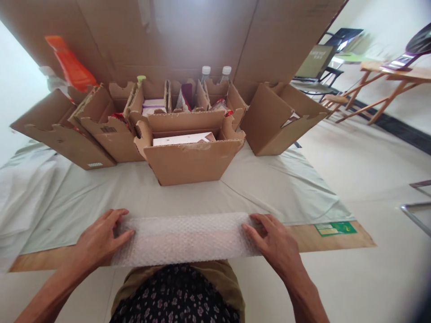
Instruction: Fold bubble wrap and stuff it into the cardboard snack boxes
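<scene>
The left hand point(106, 235) and right hand point(274, 237) touch opposite ends of the bubble wrap point(188, 240), thumbs parted from fingers; whether either grips, I cannot tell. It lies between them, long axis running hand to hand, along the table's point(363, 240) near edge. Beyond the hands, cloth point(188, 199) leaves room before the cardboard box point(191, 163).

Bright, even light fills the room, pooling as a pale glare high on the cardboard panel point(188, 45) behind the table's point(363, 242) far edge, while bubble wrap point(185, 240) along the near edge catches tiny highlights. Wide-angle distortion splays the outer boxes point(262, 121); beyond the near right corner, dark blur smears the floor point(363, 188).
</scene>
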